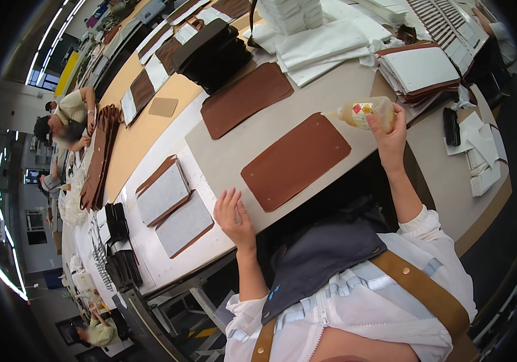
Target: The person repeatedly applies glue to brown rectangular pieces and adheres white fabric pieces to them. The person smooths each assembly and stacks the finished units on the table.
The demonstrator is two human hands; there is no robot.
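Here, bottle: the right hand (391, 136) is wrapped around a small translucent glue bottle (367, 113) with a yellowish liquid, held almost level, its nozzle pointing toward the brown leather panel (296, 161) and hanging just above the panel's far right corner, not touching it.
Left hand: the left hand (233, 214) is open, fingers spread and a little curled, lifted over the near edge of the worktable (355, 90), just beside the panel's near left corner; it holds nothing.
Panel: it lies flat on the grey table top directly in front of the person, with small dots near its edges.
Done so far: I judge that the panel is laid out and ready; I see no line of glue on it, so the gluing looks not yet begun.
Left to do: a second brown panel (245, 98) lies beyond the first one, also bare, and two grey-faced pieces (172, 208) wait to the left of the first panel.
Hard to see: the nozzle tip is thin and pale, so I cannot tell whether a drop comes out.
Hidden: the person's apron covers the table's near edge below the panel.
Cut off: the stacks of white sheets (319, 36) behind the second panel bend at the rim of the view, and the co-workers far left of the panel are small and blurred.
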